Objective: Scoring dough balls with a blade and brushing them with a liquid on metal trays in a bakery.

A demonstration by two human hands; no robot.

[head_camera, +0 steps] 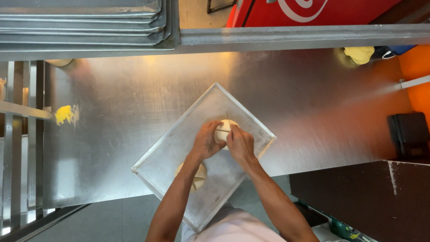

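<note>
A square metal tray (179,139) lies turned like a diamond on the steel table. On it, my left hand (206,142) cups a pale round dough ball (222,131) from the left. My right hand (239,144) is closed on a thin blade (227,116) whose tip sticks up just behind the dough, pressing into it. Closer to me on the tray, partly under my left forearm, sits a second dough round (197,175) with cuts across its top.
The steel table (116,112) carries a yellow smear (64,114) at its left edge. Stacked metal trays (80,20) sit on the shelf above. A yellow cloth (359,54) lies at far right, near a dark box (408,133). A dark counter (358,197) stands lower right.
</note>
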